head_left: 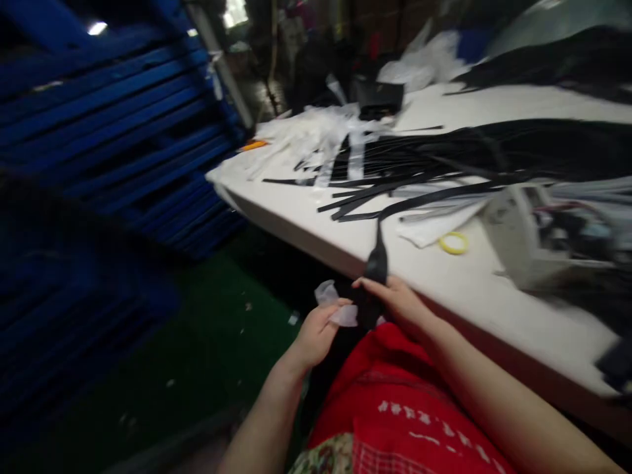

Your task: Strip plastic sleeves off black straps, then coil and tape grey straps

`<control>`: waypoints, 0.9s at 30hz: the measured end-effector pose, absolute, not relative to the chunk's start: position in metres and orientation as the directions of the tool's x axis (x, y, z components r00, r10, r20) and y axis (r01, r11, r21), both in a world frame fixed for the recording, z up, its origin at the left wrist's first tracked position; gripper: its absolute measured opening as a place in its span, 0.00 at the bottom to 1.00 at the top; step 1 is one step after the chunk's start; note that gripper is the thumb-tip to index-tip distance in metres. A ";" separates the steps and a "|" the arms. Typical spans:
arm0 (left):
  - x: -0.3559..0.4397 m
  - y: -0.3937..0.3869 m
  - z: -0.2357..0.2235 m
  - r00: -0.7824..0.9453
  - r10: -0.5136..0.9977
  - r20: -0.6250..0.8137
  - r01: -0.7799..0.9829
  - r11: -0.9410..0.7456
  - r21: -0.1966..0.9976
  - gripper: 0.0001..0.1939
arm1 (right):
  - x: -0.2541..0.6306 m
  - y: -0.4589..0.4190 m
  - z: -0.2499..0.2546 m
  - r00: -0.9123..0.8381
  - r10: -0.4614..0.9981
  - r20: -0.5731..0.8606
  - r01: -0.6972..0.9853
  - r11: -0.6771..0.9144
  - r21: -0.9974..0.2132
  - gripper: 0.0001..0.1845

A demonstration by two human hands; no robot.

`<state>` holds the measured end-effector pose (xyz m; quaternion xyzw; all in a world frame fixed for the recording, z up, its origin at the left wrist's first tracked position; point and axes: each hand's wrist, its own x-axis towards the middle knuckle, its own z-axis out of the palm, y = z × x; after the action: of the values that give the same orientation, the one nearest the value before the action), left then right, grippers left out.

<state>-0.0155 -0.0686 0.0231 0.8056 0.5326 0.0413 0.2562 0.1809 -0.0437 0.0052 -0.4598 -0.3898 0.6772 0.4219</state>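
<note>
My left hand (pixel 318 332) is closed on a small piece of translucent white film (pixel 345 315), pinched between thumb and fingers in front of the table edge. Just right of it, my right hand (pixel 401 304) is closed on a flat black strip (pixel 378 262). From that hand the strip rises over the table edge, twists, and runs right across the tabletop. Its lower end is lost against dark clothing. More black strips (pixel 355 201) lie on the table beyond my hands, beside a long black bundle (pixel 444 148).
The white table (pixel 296 210) carries a heap of whitish film strips (pixel 316 135), a yellow ring (pixel 453 243) and a grey device (pixel 518 237) with exposed parts. Blue stacked slats (pixel 123 125) stand at left. Scraps dot the green floor (pixel 207 342).
</note>
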 end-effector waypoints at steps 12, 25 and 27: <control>-0.049 -0.091 0.016 0.773 0.584 -0.247 0.311 -0.009 0.950 0.18 | 0.183 -0.039 0.012 -0.005 0.976 -0.215 -0.300 -0.207 -0.931 0.20; -0.026 -0.076 0.025 0.838 0.537 -0.096 0.145 -0.049 0.988 0.24 | 0.187 -0.040 -0.006 -0.082 0.968 -0.235 -0.180 -0.247 -0.952 0.19; -0.025 -0.071 0.026 0.826 0.551 -0.114 0.165 -0.043 0.985 0.26 | 0.189 -0.039 -0.004 -0.102 0.955 -0.279 -0.204 -0.295 -0.934 0.19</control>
<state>-0.0252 -0.0710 0.0257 0.7064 0.2535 0.1502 0.6436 0.1887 -0.0391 -0.0037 -0.4918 -0.3816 0.6368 0.4550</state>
